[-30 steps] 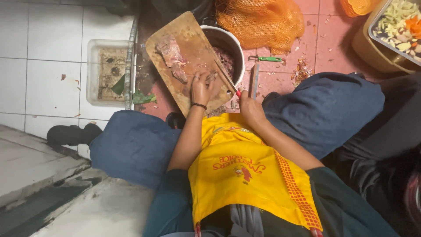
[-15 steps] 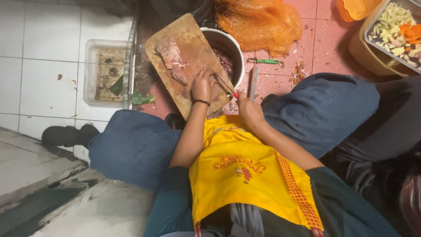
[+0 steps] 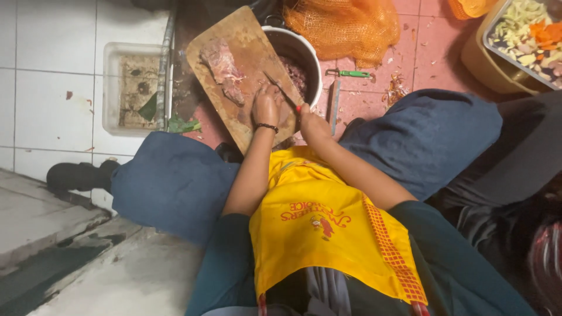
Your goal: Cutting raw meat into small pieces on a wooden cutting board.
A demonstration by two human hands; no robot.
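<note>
Two hands: both at work on the wooden cutting board [image 3: 234, 52].
Left hand [image 3: 266, 105]: pressed flat, probably pinning meat beneath.
Right hand [image 3: 310, 120]: closed round knife [image 3: 280, 89].
Meat slab [image 3: 222, 67]: beyond the left fingertips.
Advice: curl fingertips back, slice away.

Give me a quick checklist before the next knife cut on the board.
1. Knife gripped in right hand: ok.
2. Left hand pressing on the cutting board: ok.
3. Left fingertips away from the blade: cannot tell, they sit very close.
4. Board steady: cannot tell, one edge overlaps the pot.
5. Meat slab lying fully on the board: ok.
6. Meat pieces already in the pot: ok.
</note>
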